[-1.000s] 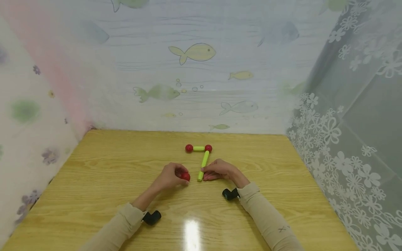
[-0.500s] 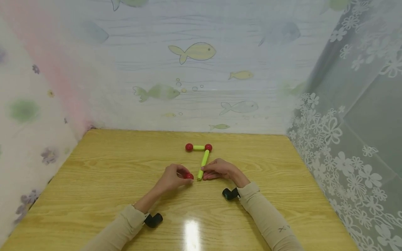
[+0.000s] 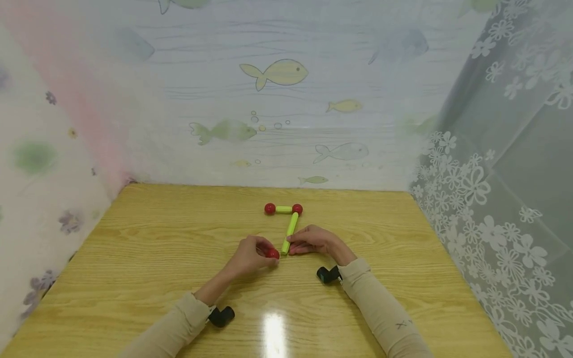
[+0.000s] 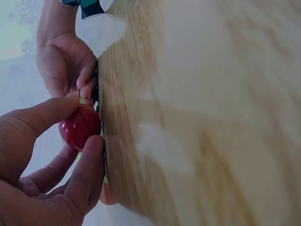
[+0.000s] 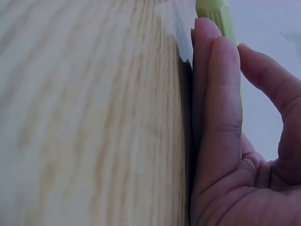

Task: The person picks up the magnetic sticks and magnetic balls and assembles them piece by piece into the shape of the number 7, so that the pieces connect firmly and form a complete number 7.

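Observation:
My left hand [image 3: 251, 256] pinches a glossy red ball [image 3: 273, 254] between thumb and fingers, low over the table. In the left wrist view a thin groove runs round this ball [image 4: 79, 128]. Just right of it lies the near end of a long yellow-green rod [image 3: 292, 226]; whether they touch, I cannot tell. My right hand [image 3: 315, 239] holds that rod near its lower end, thumb on one side and fingers on the other. At its far end the rod meets a second red ball [image 3: 297, 209]. A short yellow-green rod [image 3: 284, 209] joins that to a third red ball [image 3: 270, 209].
The wooden table [image 3: 134, 238] ends at a back curtain [image 3: 201, 164] printed with fish. A flowered curtain [image 3: 58, 174] hangs at the left, and a sheer one [image 3: 474, 189] at the right. Black wrist cameras [image 3: 222, 316] stick out from both sleeves.
My left hand has moved a little to the right with its red ball, closer to the long rod's near end. The right hand has stayed almost still on the rod.

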`<move>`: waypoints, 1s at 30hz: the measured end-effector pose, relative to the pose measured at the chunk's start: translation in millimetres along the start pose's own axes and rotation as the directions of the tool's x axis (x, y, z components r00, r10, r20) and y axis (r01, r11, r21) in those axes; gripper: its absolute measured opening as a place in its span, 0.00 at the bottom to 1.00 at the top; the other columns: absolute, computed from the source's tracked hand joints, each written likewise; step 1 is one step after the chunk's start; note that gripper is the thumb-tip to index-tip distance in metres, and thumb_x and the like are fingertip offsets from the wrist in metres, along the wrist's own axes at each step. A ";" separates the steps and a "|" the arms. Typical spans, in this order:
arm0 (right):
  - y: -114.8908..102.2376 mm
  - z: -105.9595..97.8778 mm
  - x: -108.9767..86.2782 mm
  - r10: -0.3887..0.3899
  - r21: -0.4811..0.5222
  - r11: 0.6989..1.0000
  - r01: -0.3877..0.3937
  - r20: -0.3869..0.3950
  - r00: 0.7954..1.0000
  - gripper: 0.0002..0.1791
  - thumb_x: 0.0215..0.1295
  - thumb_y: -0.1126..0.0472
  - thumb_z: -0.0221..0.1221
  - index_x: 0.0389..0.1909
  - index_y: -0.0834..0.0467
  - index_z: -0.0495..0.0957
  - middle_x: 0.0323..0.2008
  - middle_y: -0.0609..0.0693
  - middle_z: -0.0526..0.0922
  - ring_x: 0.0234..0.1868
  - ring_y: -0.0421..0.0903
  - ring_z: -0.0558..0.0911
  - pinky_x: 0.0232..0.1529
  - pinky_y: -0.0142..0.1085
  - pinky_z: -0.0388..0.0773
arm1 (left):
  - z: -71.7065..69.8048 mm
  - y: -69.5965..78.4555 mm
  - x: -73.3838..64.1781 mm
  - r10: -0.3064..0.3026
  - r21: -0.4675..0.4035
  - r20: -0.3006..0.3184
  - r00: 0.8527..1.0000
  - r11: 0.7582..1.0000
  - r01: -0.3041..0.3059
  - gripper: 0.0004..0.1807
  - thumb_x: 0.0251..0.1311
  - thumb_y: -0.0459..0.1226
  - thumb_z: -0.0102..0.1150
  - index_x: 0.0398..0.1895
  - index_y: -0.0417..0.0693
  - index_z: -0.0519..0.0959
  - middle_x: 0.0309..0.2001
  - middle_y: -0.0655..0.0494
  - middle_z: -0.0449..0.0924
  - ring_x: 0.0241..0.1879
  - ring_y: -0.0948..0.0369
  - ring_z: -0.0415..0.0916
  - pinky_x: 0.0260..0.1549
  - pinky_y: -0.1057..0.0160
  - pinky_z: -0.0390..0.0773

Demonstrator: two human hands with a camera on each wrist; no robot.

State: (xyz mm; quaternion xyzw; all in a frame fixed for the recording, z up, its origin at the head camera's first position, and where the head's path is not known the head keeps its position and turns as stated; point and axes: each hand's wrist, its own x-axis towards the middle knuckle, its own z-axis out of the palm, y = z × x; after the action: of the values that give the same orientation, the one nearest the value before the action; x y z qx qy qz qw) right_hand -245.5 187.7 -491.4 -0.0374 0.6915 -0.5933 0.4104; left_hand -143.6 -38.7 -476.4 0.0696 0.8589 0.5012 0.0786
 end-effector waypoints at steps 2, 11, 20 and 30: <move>-0.5 -0.2 0.1 0.008 0.008 1.000 -0.008 0.000 1.000 0.11 0.75 0.61 0.61 0.37 0.63 0.87 0.27 0.51 0.90 0.28 0.38 0.88 0.35 0.28 0.86 | 0.0 0.3 0.2 0.004 -0.005 0.007 1.000 1.000 -0.004 0.17 0.54 0.34 0.78 0.44 0.36 0.85 0.38 0.49 0.87 0.35 0.61 0.83 0.38 0.62 0.85; -1.3 -0.8 -0.5 0.012 0.021 1.000 -0.012 -0.006 1.000 0.11 0.75 0.61 0.62 0.37 0.63 0.87 0.28 0.51 0.90 0.29 0.38 0.89 0.35 0.28 0.86 | 1.1 -2.9 1.8 0.005 -0.040 0.017 1.000 0.999 -0.004 0.19 0.52 0.33 0.79 0.46 0.37 0.84 0.40 0.49 0.87 0.37 0.61 0.83 0.40 0.62 0.85; -2.1 -0.4 -0.8 0.015 0.029 0.999 -0.015 -0.003 1.000 0.10 0.75 0.61 0.61 0.36 0.63 0.87 0.27 0.51 0.90 0.28 0.37 0.88 0.35 0.27 0.86 | 5.3 -4.7 4.0 0.035 -0.074 0.008 0.999 0.997 -0.034 0.19 0.49 0.31 0.80 0.45 0.36 0.85 0.40 0.48 0.87 0.37 0.60 0.84 0.41 0.61 0.86; -1.4 -1.2 -1.1 0.007 0.031 0.999 -0.008 0.013 1.000 0.11 0.76 0.61 0.60 0.36 0.63 0.88 0.27 0.51 0.90 0.29 0.38 0.89 0.35 0.27 0.86 | 8.4 -5.6 4.0 0.035 -0.095 0.004 0.999 0.995 -0.034 0.19 0.49 0.30 0.81 0.44 0.36 0.84 0.40 0.47 0.87 0.38 0.59 0.85 0.41 0.60 0.86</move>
State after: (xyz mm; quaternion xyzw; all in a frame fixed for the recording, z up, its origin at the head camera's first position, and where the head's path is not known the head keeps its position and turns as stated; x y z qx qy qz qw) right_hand -246.1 188.7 -489.7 -0.0323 0.6796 -0.6022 0.4176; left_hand -146.0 -33.4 -485.7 0.0818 0.8327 0.5425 0.0755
